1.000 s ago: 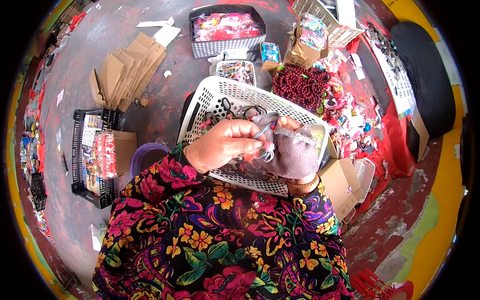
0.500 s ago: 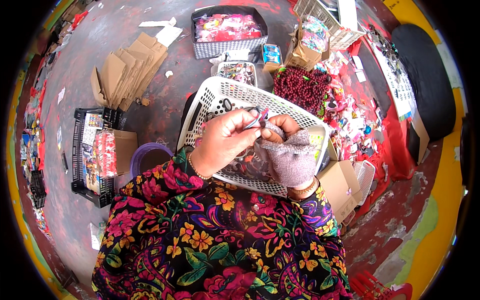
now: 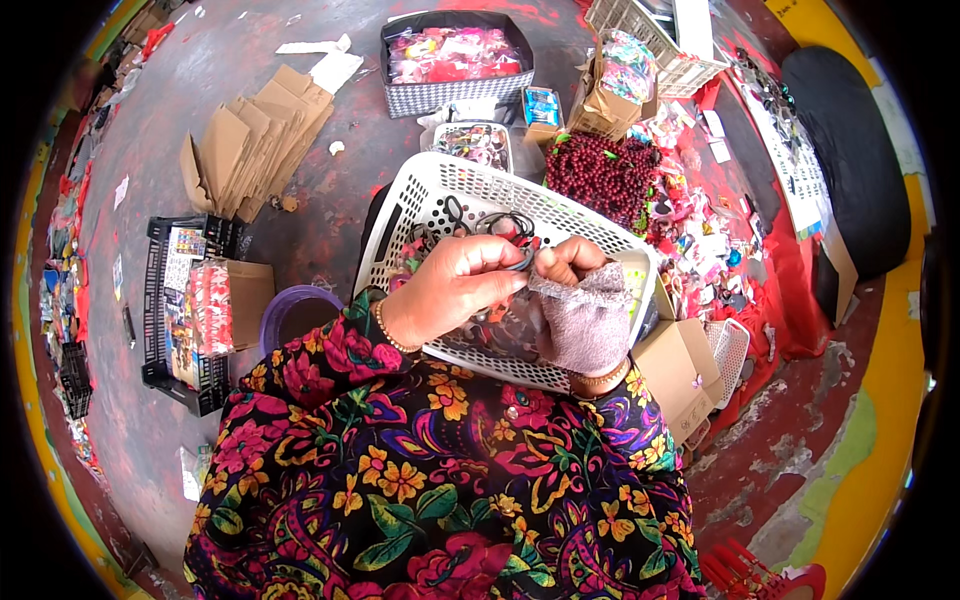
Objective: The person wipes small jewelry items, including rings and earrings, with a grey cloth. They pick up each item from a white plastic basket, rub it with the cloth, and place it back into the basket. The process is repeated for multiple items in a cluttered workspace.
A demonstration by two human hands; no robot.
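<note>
Your two hands meet just above a white plastic basket (image 3: 430, 200) that sits in front of your lap. Your left hand (image 3: 455, 290) is bare, with a thin bracelet at the wrist, and its fingers are curled together, pinching a small dark elastic band (image 3: 522, 262) at the fingertips. Your right hand (image 3: 580, 310) wears a greyish lace fingerless glove; its bare fingertips are closed on the same band from the other side, so both hands touch at that one small thing. Whether the band is a loop or a tangle is too small to tell.

Directly beneath your hands, inside the basket, lie more dark bands and small bright bits. Beyond your right hand, past the basket's far rim, is a heap of dark red beads (image 3: 605, 175). Further out from your right hand, colourful small goods are scattered over a red cloth (image 3: 780, 300), and a small cardboard box (image 3: 685, 365) sits just beside your right wrist. Off to the outside of your left hand stands a black crate (image 3: 160, 300), with a purple tub (image 3: 290, 310) between it and your arm. Well beyond your left hand lie flattened cardboard pieces (image 3: 255, 150). Your floral sleeves fill the near view.
</note>
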